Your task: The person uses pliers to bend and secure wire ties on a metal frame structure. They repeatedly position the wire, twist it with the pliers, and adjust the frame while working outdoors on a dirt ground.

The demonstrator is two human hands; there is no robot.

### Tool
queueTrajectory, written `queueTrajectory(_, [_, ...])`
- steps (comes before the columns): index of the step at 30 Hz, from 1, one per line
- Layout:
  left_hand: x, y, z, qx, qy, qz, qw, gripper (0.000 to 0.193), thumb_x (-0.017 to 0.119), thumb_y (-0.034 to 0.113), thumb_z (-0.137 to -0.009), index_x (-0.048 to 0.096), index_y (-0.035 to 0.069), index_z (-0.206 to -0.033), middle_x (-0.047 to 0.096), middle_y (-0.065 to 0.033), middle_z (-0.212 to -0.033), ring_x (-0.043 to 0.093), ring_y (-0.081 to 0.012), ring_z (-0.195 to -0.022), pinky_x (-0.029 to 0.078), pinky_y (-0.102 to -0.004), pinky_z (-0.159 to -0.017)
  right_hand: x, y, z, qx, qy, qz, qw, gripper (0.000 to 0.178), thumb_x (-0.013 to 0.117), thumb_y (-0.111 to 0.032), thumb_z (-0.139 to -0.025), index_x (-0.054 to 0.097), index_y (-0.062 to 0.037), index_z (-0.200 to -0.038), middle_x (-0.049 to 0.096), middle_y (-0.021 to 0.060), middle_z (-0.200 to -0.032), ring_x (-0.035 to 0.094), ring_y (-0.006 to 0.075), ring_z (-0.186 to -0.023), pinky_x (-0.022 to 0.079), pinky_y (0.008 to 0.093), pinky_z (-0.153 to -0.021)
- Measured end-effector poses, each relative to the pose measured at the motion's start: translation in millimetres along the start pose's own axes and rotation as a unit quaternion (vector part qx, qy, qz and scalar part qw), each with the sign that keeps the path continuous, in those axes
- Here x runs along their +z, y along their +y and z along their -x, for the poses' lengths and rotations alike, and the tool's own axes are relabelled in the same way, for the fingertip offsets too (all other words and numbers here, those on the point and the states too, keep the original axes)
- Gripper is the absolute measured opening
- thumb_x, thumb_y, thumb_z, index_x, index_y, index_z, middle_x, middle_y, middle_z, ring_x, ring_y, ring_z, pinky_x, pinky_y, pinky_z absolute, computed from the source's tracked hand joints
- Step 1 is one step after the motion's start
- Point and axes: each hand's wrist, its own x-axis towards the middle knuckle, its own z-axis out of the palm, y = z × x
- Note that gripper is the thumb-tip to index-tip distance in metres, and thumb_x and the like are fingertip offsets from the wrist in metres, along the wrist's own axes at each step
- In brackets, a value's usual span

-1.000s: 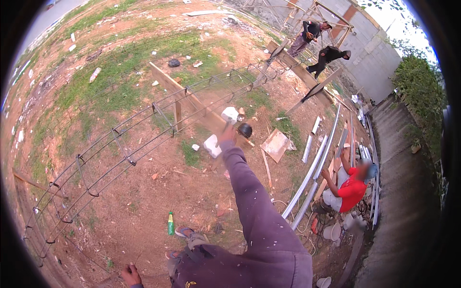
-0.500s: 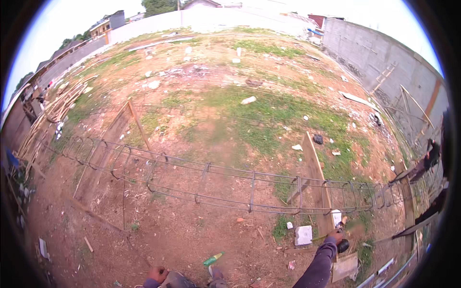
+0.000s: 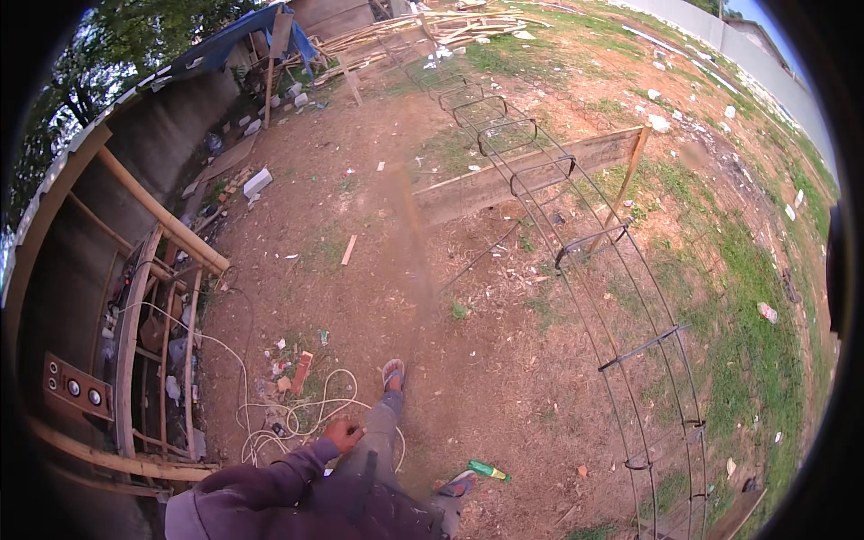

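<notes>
Swung left since half a second ago, the view has lost the raised right hand with its tool; the open field has given way to a yard corner. Only the left hand (image 3: pixel 343 436) shows now, low at the bottom centre, its fingers loosely curled on nothing, just above a tangle of white cable (image 3: pixel 279 423) lying on bare red dirt (image 3: pixel 423 297). A long rebar cage (image 3: pixel 585 261) runs from the upper centre down to the lower right, crossing a wooden plank (image 3: pixel 504 184) propped on edge. A green bottle (image 3: pixel 487 470) lies beside the person's sandalled foot (image 3: pixel 392 371). A timber frame (image 3: pixel 148 324) stands against the grey wall (image 3: pixel 117 180) at left; patchy grass (image 3: pixel 747 297) covers the right side, and stacked lumber (image 3: pixel 405 36) lies at the top.
</notes>
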Motion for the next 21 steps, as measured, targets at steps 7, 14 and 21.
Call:
queueTrajectory(7, [-32.9,-69.1,-62.4,-0.076,0.035,0.167,0.982,0.035,0.066,0.033,-0.084,0.061,0.001,-0.07,0.052,-0.0093,-0.055,0.049,-0.0177,-0.051,0.04,-0.0347,-0.052,249.7,-172.3,246.7,0.21,-0.372,-0.313,0.848,0.044,0.045,-0.035,-0.099,0.042,-0.0009,-0.126,0.065,0.0134,-0.091,0.064,0.0258,-0.089,0.055,0.0408,-0.072])
queueTrajectory(14, [-139.5,-243.5,-128.3,-0.191,0.172,0.305,0.917,0.034,0.063,0.019,-0.089,0.052,0.001,-0.062,0.05,-0.0024,-0.054,0.044,-0.0078,-0.052,0.036,-0.0286,-0.049,514.1,-309.6,454.0,0.105,-0.557,-0.258,0.783,0.042,0.05,-0.035,-0.098,0.046,-0.0002,-0.122,0.068,0.0162,-0.095,0.065,0.0175,-0.079,0.046,0.0253,-0.065])
queueTrajectory(21, [-308.8,-329.8,-177.7,-0.222,0.309,0.276,0.883,0.036,0.057,0.024,-0.094,0.053,0.002,-0.066,0.049,-0.0001,-0.058,0.043,-0.0078,-0.049,0.034,-0.0262,-0.047,623.0,-306.5,555.3,0.088,-0.681,-0.127,0.715,0.029,0.061,-0.02,-0.093,0.056,-0.0013,-0.114,0.064,0.0088,-0.1,0.06,0.0164,-0.088,0.048,0.0295,-0.076])
